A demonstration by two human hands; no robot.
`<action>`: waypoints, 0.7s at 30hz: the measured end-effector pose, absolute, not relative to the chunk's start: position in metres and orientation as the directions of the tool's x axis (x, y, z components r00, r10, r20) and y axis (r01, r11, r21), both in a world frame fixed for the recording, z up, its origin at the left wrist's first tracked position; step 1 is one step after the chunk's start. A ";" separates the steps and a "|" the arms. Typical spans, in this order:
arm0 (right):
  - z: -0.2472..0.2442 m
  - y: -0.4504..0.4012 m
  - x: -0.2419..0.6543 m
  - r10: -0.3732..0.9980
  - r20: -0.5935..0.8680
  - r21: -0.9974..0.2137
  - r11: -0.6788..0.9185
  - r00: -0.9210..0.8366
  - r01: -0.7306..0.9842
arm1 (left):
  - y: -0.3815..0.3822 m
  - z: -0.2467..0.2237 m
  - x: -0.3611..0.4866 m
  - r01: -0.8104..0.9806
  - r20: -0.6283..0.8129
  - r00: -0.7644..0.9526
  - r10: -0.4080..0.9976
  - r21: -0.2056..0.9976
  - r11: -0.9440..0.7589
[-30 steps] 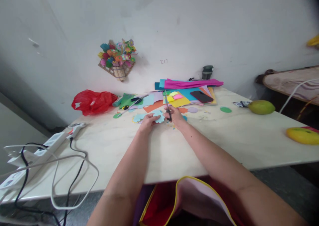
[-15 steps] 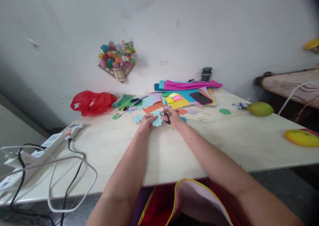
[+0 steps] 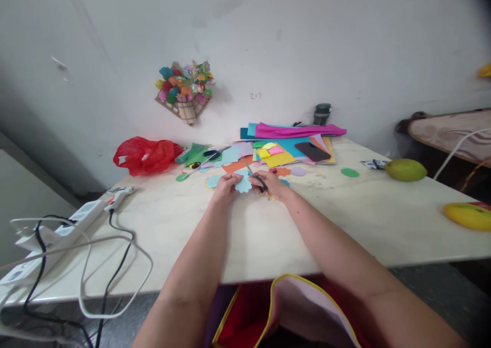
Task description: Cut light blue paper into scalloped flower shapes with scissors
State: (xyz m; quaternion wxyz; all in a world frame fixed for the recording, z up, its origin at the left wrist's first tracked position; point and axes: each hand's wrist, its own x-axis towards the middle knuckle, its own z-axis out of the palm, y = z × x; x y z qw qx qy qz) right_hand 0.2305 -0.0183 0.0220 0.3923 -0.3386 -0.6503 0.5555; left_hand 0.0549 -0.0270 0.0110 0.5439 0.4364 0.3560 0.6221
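Between my two hands is a light blue paper flower point(image 3: 243, 183) with a scalloped edge. My left hand point(image 3: 226, 185) pinches it from the left side. In my right hand point(image 3: 273, 184) is a pair of scissors point(image 3: 263, 185) with black handles, its blades pointing up and to the left beside the flower's right edge. Whether the blades touch the paper I cannot tell. Under and beside my left hand lie blue and yellow scalloped cutouts point(image 3: 211, 183). An orange cutout point(image 3: 283, 171) and a lilac oval point(image 3: 298, 171) rest just beyond my right hand.
Coloured paper sheets point(image 3: 283, 159) with a phone point(image 3: 313, 152) on top lie at the back. Another pair of scissors point(image 3: 215, 153) and a red plastic bag point(image 3: 146, 154) are left of them. A power strip point(image 3: 57, 243) with cables lines the left side. A green mango point(image 3: 405, 169) sits right.
The scissors in my right hand have tilted further left, and the hand has turned slightly. My left hand keeps its hold on the blue flower. The whole view has shifted a little.
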 end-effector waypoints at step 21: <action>0.023 -0.016 0.239 0.750 0.074 -0.959 0.234 -0.657 0.159 | -0.025 0.012 0.048 -0.397 0.143 -0.034 0.989 0.907 -0.145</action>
